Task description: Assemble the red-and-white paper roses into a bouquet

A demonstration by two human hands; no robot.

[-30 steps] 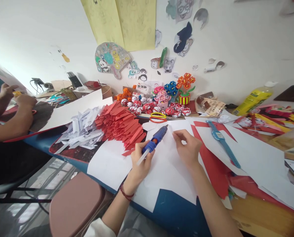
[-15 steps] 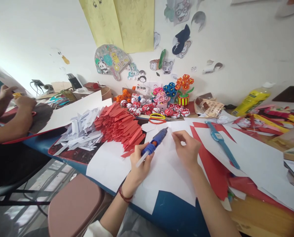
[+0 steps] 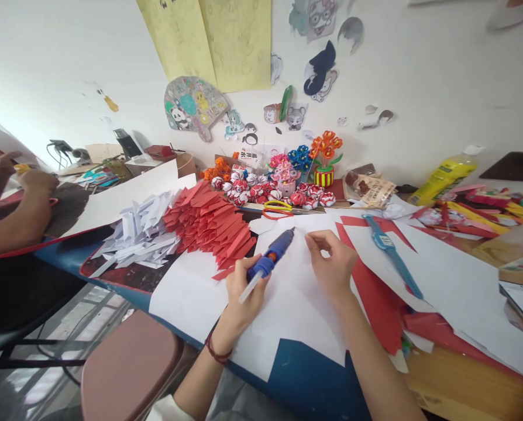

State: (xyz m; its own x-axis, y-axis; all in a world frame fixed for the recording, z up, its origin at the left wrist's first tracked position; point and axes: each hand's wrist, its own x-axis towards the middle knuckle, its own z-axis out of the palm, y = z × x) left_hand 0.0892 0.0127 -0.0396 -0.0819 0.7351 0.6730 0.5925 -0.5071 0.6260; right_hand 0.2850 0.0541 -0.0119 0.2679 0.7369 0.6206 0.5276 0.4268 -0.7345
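Note:
My left hand (image 3: pixel 244 292) is wrapped round a blue hot glue gun (image 3: pixel 274 254). A pale glue stick (image 3: pixel 250 286) sticks out of its back end, and the dark nozzle points away from me to the right. My right hand (image 3: pixel 334 260) is closed in a pinch just right of the nozzle, apart from it; whatever its fingertips hold cannot be made out. Both hands are over white paper (image 3: pixel 299 304) spread on the table. Left of the glue gun lie a heap of folded red paper pieces (image 3: pixel 209 222) and a heap of white ones (image 3: pixel 145 228).
Behind are red-and-white paper balls (image 3: pixel 261 193), yellow-handled scissors (image 3: pixel 278 206) and a flower pot (image 3: pixel 323 176). A blue watch (image 3: pixel 391 251) lies on paper at right, near a yellow bottle (image 3: pixel 446 175). Another person's hands (image 3: pixel 37 181) work at far left; a pink stool (image 3: pixel 130 362) stands below.
The view has shifted slightly to the left. The gap between the glue gun's nozzle and my right hand has widened a little; both grips look the same.

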